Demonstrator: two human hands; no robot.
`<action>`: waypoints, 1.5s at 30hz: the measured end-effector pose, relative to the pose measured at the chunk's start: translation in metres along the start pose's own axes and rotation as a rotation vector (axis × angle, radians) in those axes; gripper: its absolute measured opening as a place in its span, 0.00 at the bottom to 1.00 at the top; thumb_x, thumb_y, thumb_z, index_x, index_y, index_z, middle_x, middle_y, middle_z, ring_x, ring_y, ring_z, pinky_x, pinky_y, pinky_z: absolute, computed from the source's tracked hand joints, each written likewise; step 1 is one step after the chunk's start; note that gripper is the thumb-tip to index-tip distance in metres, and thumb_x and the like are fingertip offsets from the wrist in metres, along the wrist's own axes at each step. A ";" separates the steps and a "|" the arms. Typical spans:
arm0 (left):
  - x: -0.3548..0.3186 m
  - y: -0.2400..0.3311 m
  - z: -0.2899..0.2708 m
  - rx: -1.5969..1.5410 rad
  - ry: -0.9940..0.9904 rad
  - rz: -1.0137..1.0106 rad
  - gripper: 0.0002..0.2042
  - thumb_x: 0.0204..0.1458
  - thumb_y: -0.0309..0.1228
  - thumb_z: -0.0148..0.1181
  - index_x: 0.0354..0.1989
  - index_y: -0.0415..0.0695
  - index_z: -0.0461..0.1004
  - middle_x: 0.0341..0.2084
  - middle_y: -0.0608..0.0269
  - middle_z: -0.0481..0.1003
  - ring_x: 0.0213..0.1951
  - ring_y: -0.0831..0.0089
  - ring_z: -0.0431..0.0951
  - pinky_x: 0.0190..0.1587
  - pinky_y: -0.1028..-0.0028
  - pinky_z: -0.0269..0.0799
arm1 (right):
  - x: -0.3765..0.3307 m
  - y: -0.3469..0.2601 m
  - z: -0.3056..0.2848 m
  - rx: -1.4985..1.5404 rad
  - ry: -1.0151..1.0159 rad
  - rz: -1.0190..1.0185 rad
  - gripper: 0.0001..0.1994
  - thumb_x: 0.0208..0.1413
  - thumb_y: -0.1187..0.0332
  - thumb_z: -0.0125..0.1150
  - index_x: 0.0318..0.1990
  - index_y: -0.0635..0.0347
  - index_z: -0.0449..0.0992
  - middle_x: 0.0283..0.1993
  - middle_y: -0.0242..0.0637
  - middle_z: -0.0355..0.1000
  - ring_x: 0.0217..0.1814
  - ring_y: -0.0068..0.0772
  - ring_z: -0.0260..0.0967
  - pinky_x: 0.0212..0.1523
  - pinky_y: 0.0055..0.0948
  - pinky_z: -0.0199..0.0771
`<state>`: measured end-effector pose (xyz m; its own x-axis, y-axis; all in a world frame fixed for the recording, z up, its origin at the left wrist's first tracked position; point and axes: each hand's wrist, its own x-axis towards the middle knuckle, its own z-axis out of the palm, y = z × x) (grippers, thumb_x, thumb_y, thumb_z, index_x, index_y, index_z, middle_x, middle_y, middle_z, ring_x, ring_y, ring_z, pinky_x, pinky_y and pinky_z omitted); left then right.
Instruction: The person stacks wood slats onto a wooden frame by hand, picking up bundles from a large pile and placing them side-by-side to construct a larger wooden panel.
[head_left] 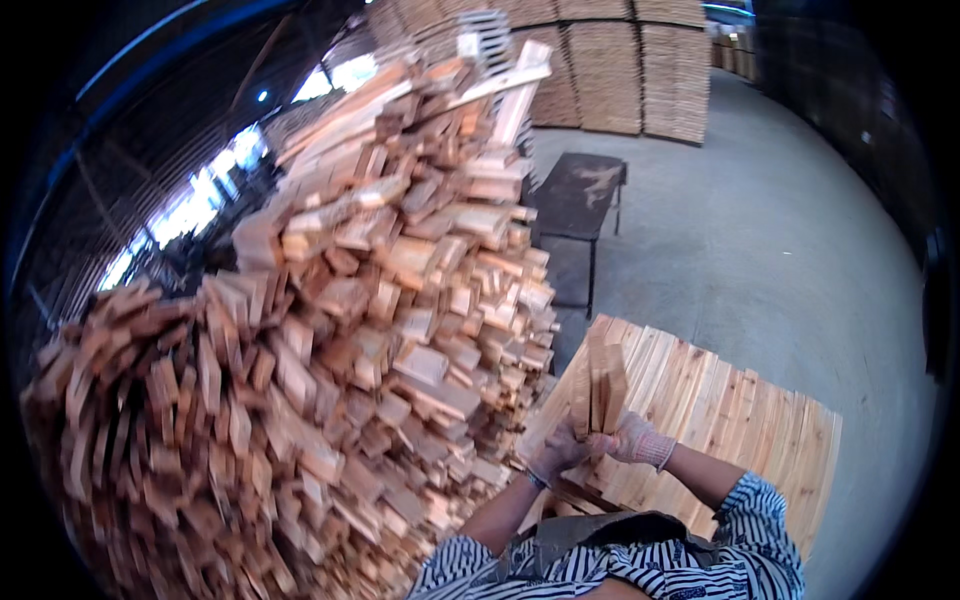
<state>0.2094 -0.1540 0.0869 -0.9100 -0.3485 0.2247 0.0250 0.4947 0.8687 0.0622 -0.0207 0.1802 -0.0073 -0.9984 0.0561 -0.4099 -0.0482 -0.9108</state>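
Both my hands, in knitted work gloves, grip a small bundle of wooden boards [602, 378] near its lower end. My left hand [560, 451] is closed on the left side of the bundle. On the right side, my right hand [634, 441] is wrapped round the same boards. The boards stand on edge, pressed together, and point away from me. Beneath and beyond them lies a flat layer of planks [715, 400], set side by side in a row. How many boards I hold is hard to make out.
A tall heap of loose wooden pieces [400, 340] rises on my left, close to my left arm. Past the planks stands a dark metal table [578, 185]. Tall stacks of lumber [610, 75] line the back. Grey concrete floor [740, 220] runs along the right.
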 end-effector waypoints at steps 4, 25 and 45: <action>-0.007 -0.067 -0.013 0.654 -0.084 0.186 0.23 0.59 0.42 0.64 0.60 0.44 0.75 0.47 0.54 0.81 0.46 0.63 0.82 0.43 0.66 0.80 | 0.044 -0.062 -0.050 -0.598 -0.428 0.279 0.51 0.52 0.42 0.69 0.75 0.61 0.51 0.68 0.60 0.64 0.70 0.55 0.64 0.70 0.41 0.63; -0.050 -0.074 -0.039 -0.309 0.017 -0.065 0.15 0.66 0.27 0.51 0.56 0.37 0.77 0.44 0.61 0.83 0.43 0.69 0.84 0.44 0.71 0.81 | 0.364 -0.327 -0.229 -1.762 0.340 0.025 0.17 0.57 0.66 0.63 0.53 0.61 0.80 0.47 0.48 0.81 0.46 0.49 0.82 0.40 0.46 0.82; -0.005 0.032 -0.024 -0.556 0.080 0.113 0.17 0.55 0.27 0.65 0.53 0.37 0.76 0.51 0.53 0.78 0.51 0.62 0.80 0.56 0.61 0.77 | -0.113 -0.080 -0.113 -0.700 0.499 0.149 0.36 0.59 0.61 0.65 0.71 0.67 0.58 0.67 0.60 0.63 0.66 0.57 0.64 0.68 0.42 0.64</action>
<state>0.2248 -0.1551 0.1241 -0.8555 -0.3872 0.3437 0.3539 0.0470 0.9341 -0.0071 0.0997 0.2928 -0.4366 -0.8556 0.2781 -0.8379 0.2742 -0.4719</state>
